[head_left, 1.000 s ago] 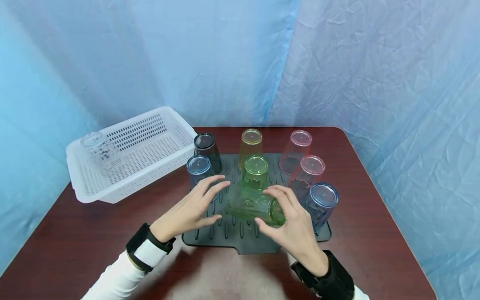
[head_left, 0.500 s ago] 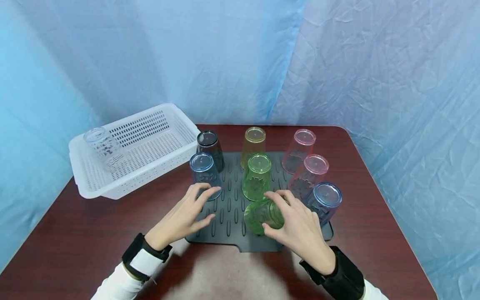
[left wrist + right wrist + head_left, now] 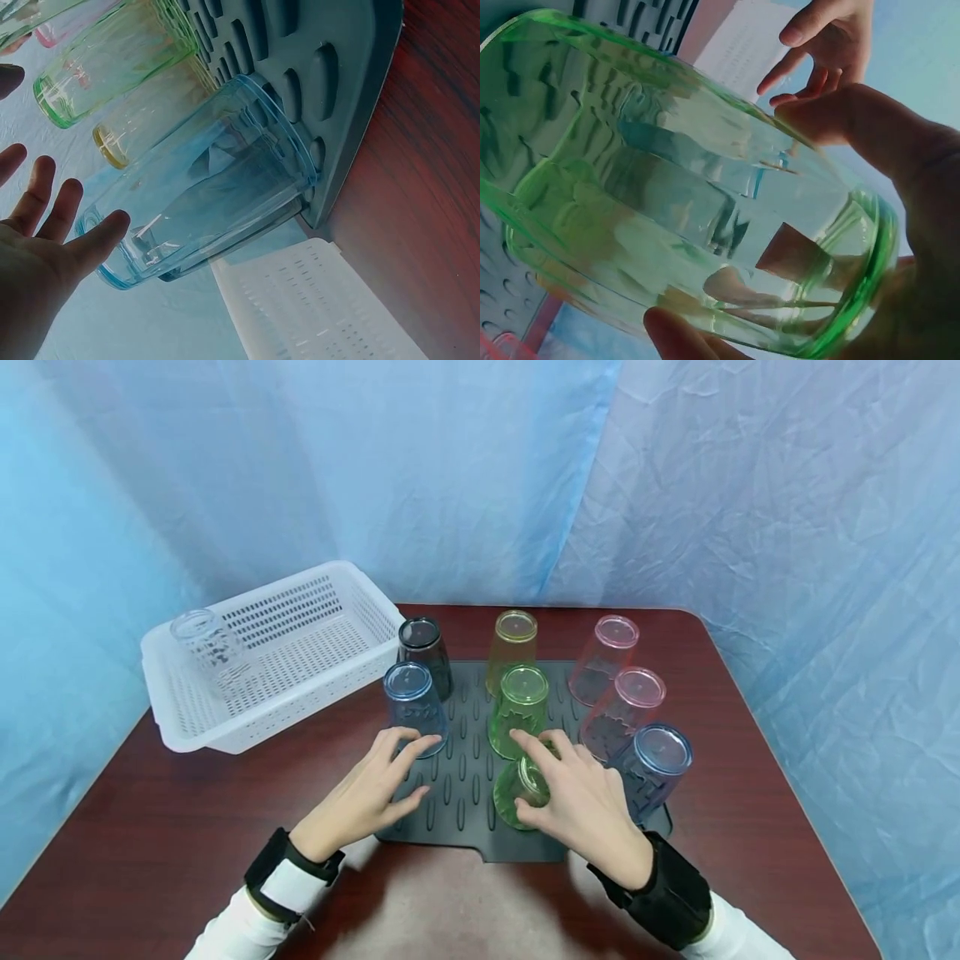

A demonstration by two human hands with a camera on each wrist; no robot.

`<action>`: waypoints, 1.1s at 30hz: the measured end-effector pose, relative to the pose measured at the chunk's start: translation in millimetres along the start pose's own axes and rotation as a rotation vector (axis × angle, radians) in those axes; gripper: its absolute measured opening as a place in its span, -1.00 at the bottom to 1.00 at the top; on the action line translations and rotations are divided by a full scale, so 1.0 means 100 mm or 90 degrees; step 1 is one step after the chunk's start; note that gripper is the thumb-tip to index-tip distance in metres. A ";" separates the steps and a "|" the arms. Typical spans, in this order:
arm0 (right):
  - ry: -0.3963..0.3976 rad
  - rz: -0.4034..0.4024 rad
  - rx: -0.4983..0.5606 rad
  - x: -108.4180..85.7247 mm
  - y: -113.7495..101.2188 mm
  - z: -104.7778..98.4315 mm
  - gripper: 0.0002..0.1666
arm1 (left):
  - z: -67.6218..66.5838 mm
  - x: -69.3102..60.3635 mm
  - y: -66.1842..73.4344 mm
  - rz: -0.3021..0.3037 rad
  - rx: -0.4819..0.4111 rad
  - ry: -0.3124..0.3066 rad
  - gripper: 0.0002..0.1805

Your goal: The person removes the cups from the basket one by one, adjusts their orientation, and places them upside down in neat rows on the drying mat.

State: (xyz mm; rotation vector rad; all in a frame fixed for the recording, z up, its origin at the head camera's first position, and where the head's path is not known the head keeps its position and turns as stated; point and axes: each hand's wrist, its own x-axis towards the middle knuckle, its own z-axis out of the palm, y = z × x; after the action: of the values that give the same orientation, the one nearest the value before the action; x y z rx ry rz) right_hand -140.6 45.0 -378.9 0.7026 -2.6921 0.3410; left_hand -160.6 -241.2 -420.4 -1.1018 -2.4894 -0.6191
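My right hand (image 3: pixel 588 802) grips a green drinking glass (image 3: pixel 517 793) near its base, thumb on one side and fingers on the other. The glass is mouth down and tilted, low over the front of a dark grey drying mat (image 3: pixel 442 827); whether its rim touches the mat I cannot tell. Right behind it an upturned green glass (image 3: pixel 521 714) stands on the mat. My left hand (image 3: pixel 363 802) has its fingers spread and holds nothing. It is nearest an upturned blue glass (image 3: pixel 417 710); in the left wrist view a fingertip (image 3: pixel 112 225) overlaps that glass's base, contact unclear.
Other upturned glasses stand on the mat: dark grey (image 3: pixel 426 652), yellow (image 3: pixel 512 652), two pink (image 3: pixel 603 660) and a darker blue (image 3: pixel 651 772) at the right. A white perforated basket (image 3: pixel 300 710) at the left contains a clear glass (image 3: pixel 208 639).
My right hand has turned the green glass from lying sideways to mouth down and brought it behind-left on the mat. My left hand has drawn back from it, fingers still spread.
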 end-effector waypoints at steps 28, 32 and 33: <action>-0.003 0.034 0.060 -0.04 -0.03 0.05 0.15 | -0.13 -0.10 -0.12 -0.005 0.015 0.013 -0.48; 0.021 0.036 0.073 -0.05 -0.04 0.00 0.17 | -0.22 -0.13 -0.17 -0.012 0.035 0.039 -0.55; 0.028 0.036 0.074 -0.06 -0.04 -0.02 0.17 | -0.24 -0.14 -0.19 -0.014 0.041 0.048 -0.57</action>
State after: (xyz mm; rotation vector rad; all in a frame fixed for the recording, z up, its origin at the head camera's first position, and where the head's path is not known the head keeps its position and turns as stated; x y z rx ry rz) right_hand -133.3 44.5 -378.9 0.6448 -2.6716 0.5238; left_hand -162.7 -273.4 -411.1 -1.0098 -2.4431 -0.5706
